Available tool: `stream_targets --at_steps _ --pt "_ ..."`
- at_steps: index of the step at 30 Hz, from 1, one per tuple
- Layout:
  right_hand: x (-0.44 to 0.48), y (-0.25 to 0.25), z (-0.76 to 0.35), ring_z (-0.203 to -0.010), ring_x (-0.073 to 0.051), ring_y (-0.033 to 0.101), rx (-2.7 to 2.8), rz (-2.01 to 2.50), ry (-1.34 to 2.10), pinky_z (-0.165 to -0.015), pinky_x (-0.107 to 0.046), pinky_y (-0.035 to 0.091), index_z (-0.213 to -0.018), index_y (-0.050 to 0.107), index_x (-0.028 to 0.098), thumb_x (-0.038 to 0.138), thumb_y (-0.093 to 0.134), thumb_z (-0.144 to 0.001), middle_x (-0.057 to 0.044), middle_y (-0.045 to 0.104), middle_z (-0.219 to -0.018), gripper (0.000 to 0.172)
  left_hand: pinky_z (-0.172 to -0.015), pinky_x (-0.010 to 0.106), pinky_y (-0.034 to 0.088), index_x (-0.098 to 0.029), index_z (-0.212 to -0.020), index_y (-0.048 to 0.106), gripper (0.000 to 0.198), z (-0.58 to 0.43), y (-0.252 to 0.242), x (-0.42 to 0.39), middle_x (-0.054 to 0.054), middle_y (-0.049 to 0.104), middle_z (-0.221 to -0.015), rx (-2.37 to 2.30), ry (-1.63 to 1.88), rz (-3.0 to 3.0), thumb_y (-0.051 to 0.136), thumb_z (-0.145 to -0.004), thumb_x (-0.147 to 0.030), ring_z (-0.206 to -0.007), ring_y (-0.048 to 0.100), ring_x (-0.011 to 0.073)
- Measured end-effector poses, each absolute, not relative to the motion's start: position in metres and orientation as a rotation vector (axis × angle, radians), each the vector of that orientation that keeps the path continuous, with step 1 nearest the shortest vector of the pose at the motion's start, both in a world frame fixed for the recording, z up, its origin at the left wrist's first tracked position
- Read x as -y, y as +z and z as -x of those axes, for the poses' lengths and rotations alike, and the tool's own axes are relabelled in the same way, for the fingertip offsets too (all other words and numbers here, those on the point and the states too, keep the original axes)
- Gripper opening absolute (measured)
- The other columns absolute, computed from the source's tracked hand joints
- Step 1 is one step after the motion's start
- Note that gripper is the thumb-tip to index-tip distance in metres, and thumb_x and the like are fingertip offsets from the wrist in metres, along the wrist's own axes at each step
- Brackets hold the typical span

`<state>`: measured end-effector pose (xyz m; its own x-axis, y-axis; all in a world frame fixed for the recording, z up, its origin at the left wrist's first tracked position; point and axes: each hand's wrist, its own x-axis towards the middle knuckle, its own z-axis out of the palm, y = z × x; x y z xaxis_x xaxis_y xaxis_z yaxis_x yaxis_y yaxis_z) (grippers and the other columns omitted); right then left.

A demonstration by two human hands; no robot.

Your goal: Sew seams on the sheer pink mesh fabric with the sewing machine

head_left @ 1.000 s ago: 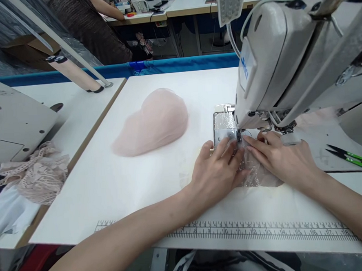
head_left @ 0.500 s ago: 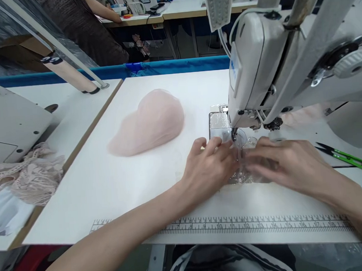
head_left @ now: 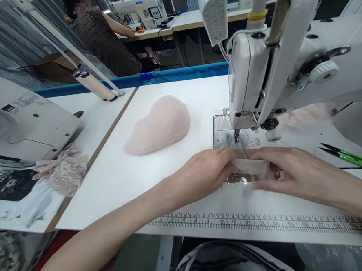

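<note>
A sheer pale fabric strip (head_left: 247, 167) spans the gap between the two hands, just on the person's side of the presser foot (head_left: 236, 136), with its long axis running left to right, roughly parallel to the counter's front edge and across the line leading in to the foot. It lies to the right of the left hand (head_left: 206, 170) and to the left of the right hand (head_left: 293, 171). The left grip is pinched together on the strip's left end, thumb and fingers meeting beside the foot; this hand is the nearer of the two to the foot. The right hand's fingers curl about the other end, but blur hides whether that grip is closed on the cloth. Behind the strip, the metal needle plate (head_left: 222, 136) sits beneath the white sewing machine (head_left: 245, 80). Farther left, a sheer pink fabric piece (head_left: 163, 126) lies flat on the white counter (head_left: 134, 179), well apart from both hands. Green-handled thread snips (head_left: 351, 158) rest to the right, beyond the right hand, and a printed ruler scale (head_left: 250, 222) runs along the near edge, below the wrists.
</note>
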<state>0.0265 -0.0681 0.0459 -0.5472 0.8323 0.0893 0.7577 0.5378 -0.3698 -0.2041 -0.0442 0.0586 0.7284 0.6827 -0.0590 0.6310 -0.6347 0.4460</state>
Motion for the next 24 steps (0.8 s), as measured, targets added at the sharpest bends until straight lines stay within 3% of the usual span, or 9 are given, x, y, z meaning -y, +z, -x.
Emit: stream_targets --at_steps 2,5,9,11,14,20,24 --pt "0.067 0.043 -0.022 -0.064 -0.014 0.060 2.570 1.329 0.441 -0.049 -0.023 0.044 -0.099 0.067 0.025 0.037 0.060 -0.085 0.000 0.067 -0.084 0.019 -0.055 0.024 0.040 -0.015 -0.100 0.056 0.017 0.198 0.056 0.036 0.004 0.064 -0.084 -0.965 0.160 -2.499 0.054 -0.089 -0.027 -0.068 0.058 0.0150" --pt "0.065 0.038 -0.019 -0.059 -0.014 0.057 2.471 1.340 0.142 -0.046 -0.025 0.038 -0.097 0.072 0.024 0.027 0.047 -0.093 -0.004 0.065 -0.080 0.025 -0.059 0.024 0.042 -0.016 -0.109 0.060 0.028 0.190 0.049 0.020 0.005 0.067 -0.088 -0.969 0.155 -2.510 0.054 -0.082 -0.015 -0.071 0.061 0.0157" --pt "0.059 0.035 -0.019 -0.054 -0.014 0.051 2.274 1.330 -0.103 -0.043 -0.025 0.030 -0.104 0.073 0.025 0.033 0.041 -0.096 -0.006 0.063 -0.074 0.034 -0.050 0.021 0.032 -0.015 -0.073 0.065 0.018 0.185 0.045 0.001 -0.001 0.057 -0.060 -1.033 0.162 -2.442 0.049 -0.077 -0.007 -0.050 0.045 0.0085" --pt "0.056 0.035 -0.018 -0.049 -0.012 0.047 2.243 1.348 -0.050 -0.042 -0.025 0.027 -0.096 0.075 0.023 0.034 0.039 -0.096 -0.004 0.060 -0.063 0.038 -0.047 0.022 0.027 -0.014 -0.059 0.057 0.022 0.186 0.047 -0.004 -0.003 0.045 -0.052 -1.021 0.157 -2.352 0.053 -0.080 -0.016 -0.047 0.035 0.0068" --pt "0.053 0.036 -0.017 -0.043 -0.011 0.043 2.233 1.446 0.073 -0.042 -0.025 0.026 -0.085 0.076 0.020 0.029 0.044 -0.093 -0.001 0.054 -0.049 0.034 -0.047 0.022 0.024 -0.014 -0.056 0.049 0.036 0.192 0.049 -0.007 -0.004 0.037 -0.054 -0.923 0.155 -2.175 0.054 -0.086 -0.034 -0.050 0.030 0.0067" --pt "0.060 0.039 -0.015 -0.059 -0.013 0.059 2.268 1.421 0.287 -0.049 -0.024 0.036 -0.089 0.073 0.024 0.019 0.056 -0.085 0.001 0.070 -0.075 0.019 -0.050 0.024 0.026 -0.015 -0.059 0.049 0.046 0.201 0.045 0.001 -0.003 0.037 -0.060 -0.775 0.285 -2.122 0.042 -0.094 -0.043 -0.052 0.031 0.0075" --pt "0.069 0.039 -0.013 -0.074 -0.017 0.061 2.473 1.265 0.160 -0.052 -0.027 0.040 -0.076 0.073 0.022 0.022 0.059 -0.085 -0.002 0.072 -0.083 0.016 -0.061 0.028 0.034 -0.015 -0.059 0.057 0.044 0.201 0.032 0.019 0.000 0.049 -0.062 -0.658 0.380 -2.618 0.043 -0.095 -0.035 -0.057 0.042 0.0103"
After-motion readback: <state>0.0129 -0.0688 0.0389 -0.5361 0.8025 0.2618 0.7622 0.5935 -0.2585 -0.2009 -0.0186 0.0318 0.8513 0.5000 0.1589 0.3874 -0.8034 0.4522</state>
